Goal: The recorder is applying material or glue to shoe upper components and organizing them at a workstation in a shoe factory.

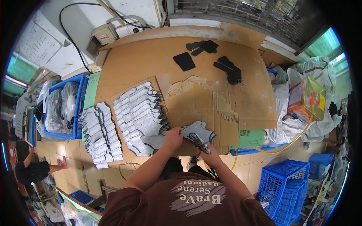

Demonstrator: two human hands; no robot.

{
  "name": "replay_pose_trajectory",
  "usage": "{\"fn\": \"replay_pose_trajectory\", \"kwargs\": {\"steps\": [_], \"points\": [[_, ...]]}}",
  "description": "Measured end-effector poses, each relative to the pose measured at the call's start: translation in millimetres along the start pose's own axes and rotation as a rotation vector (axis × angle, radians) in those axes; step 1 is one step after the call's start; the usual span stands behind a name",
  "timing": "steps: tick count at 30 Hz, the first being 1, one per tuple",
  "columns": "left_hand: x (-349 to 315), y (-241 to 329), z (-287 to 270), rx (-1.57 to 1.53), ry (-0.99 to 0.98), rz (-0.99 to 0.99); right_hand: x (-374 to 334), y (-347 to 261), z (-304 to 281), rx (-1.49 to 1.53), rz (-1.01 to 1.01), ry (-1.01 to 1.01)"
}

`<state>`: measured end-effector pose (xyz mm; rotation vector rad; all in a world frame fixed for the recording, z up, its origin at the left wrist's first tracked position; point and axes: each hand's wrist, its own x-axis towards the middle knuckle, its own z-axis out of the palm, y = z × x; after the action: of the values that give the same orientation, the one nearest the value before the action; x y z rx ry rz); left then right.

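Note:
My left hand [174,138] is closed at the left edge of a grey, dark-edged fabric piece [201,128], which lies at the front of the cardboard. In my right hand [212,157] is a silver and dark metal hand tool [200,142]; its exact kind is hard to make out. The tool's front end is over the grey piece. Left of my left hand, overlapping rows of similar grey pieces [137,109] cover a cardboard sheet. Another stack of grey pieces [102,132] hangs past the table's front left edge.
Black cut pieces [228,69] lie at the back of the cardboard-covered table [132,52]. A blue crate [81,109] of bags stands left, white bags [279,101] right. A yellow hose [279,150] loops along the right side. Blue crates [283,184] stack at lower right. Another person [32,171] is far left.

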<state>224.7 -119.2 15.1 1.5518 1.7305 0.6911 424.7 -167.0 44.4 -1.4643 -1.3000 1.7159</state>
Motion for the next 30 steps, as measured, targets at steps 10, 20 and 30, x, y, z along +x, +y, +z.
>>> {"fn": "replay_pose_trajectory", "kwargs": {"steps": [10,20,30], "points": [[0.2,-0.3,1.9,-0.021,0.032,-0.013,0.3,2.2,-1.8,0.002,0.023,0.035],[1.1,-4.1,5.9,0.024,0.067,0.024,3.8,1.9,-18.0,0.057,0.021,0.128],[-6.2,0.3,-9.1,-0.127,0.12,-0.037,-5.6,-8.8,-20.2,0.08,0.027,0.174]]}}
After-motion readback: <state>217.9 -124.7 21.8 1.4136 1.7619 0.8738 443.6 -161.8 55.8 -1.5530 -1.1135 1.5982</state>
